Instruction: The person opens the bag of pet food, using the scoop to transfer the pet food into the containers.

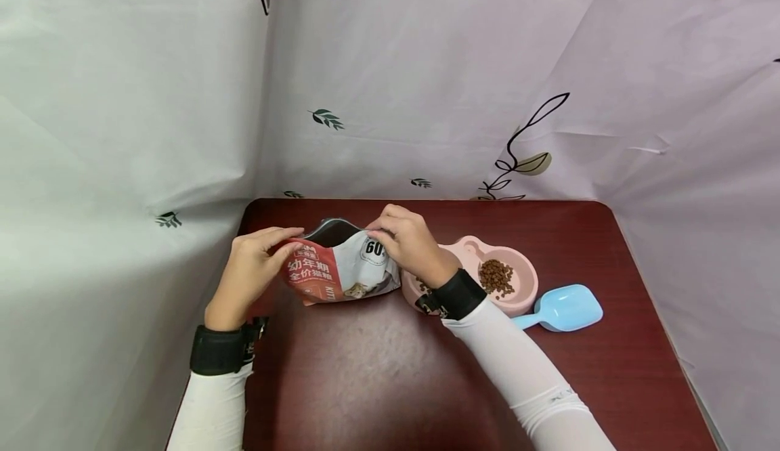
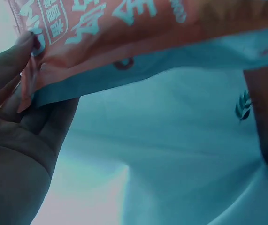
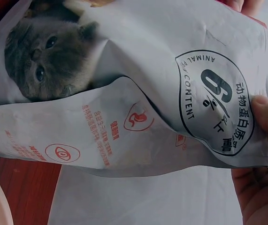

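A red and white cat food bag [image 1: 341, 271] stands on the table, its top edge gaping with the dark inside showing. My left hand [image 1: 258, 261] pinches the red corner of that edge between thumb and fingers. At the other corner my right hand [image 1: 408, 241] pinches the white side, thumb in front. Printed on the bag [image 3: 138, 84] are a cat's face and a round label. In the left wrist view the thumb [image 2: 11, 61] presses on the bag's red front. What the bag holds inside cannot be seen.
To the right sits a pink double bowl [image 1: 527, 278] with brown kibble [image 1: 496, 277] in it, partly behind my right wrist. A light blue scoop [image 1: 569, 307] lies beside it. The dark red table [image 1: 365, 383] meets cloth-covered walls [image 1: 426, 85] behind and at the sides.
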### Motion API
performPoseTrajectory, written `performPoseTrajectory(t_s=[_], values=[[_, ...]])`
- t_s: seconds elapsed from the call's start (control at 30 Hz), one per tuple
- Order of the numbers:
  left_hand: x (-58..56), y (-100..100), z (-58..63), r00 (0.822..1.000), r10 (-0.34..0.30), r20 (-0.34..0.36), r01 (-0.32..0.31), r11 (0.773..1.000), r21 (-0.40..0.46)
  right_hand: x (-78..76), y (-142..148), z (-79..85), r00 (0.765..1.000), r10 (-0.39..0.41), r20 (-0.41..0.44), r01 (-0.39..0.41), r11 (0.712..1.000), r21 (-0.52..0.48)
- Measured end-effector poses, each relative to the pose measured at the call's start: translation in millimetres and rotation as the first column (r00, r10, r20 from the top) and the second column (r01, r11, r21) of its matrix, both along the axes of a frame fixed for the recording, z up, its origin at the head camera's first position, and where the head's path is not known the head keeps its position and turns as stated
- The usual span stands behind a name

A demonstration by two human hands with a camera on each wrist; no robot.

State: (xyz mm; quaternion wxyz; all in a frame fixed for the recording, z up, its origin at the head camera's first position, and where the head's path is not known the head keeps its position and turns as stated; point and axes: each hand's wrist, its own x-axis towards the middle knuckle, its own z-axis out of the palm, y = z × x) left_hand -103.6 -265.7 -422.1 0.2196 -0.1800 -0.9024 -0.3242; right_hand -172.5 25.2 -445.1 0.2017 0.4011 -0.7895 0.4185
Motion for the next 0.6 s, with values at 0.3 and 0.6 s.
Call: performPoseTrajectory(t_s=[0.3,0.6], values=[[-2.6,0,0.4,0.999,-0.028,-0.025,0.027,1.000,-0.011,3.5,1,8.0,1.000,-0.007,-0.006,0.008,0.992,0.130],[-4.6,0,-1.0,0.998,-0.030,-0.050,0.030,1.000,0.003,12.2,-8,23.3,1.000,-0.021,0.019,0.015,0.957,0.291]])
